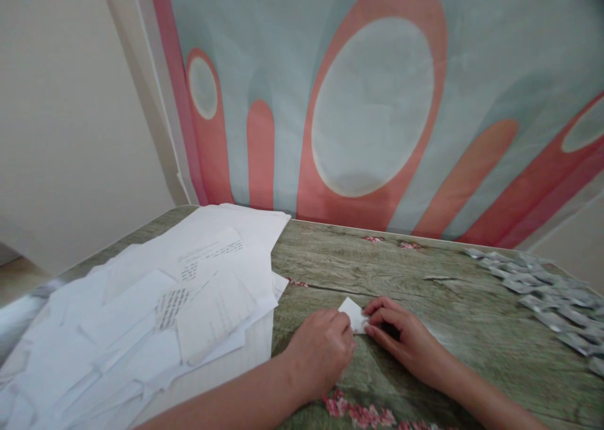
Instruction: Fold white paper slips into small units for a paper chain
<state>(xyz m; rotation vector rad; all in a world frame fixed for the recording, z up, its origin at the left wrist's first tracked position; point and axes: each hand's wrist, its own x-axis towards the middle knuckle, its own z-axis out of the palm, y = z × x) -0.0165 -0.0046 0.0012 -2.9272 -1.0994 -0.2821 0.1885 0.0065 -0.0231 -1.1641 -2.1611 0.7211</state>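
Between my two hands, low over the table, is a small white piece of paper [353,313], apparently folded, with one pointed corner facing away from me. My left hand [324,348] is closed, its curled fingers pressed on the paper's left side. From the right, my right hand [401,336] pinches the paper's right edge between thumb and fingers. The fingertips cover parts of both edges, so the full shape of the paper is hidden.
A big loose heap of white paper sheets [141,304], some printed, covers the left of the table. Rows of small folded grey-white pieces [542,292] lie along the right side. The wood-patterned tabletop [321,254] meets a patterned red and blue-grey hanging [283,53] at the back.
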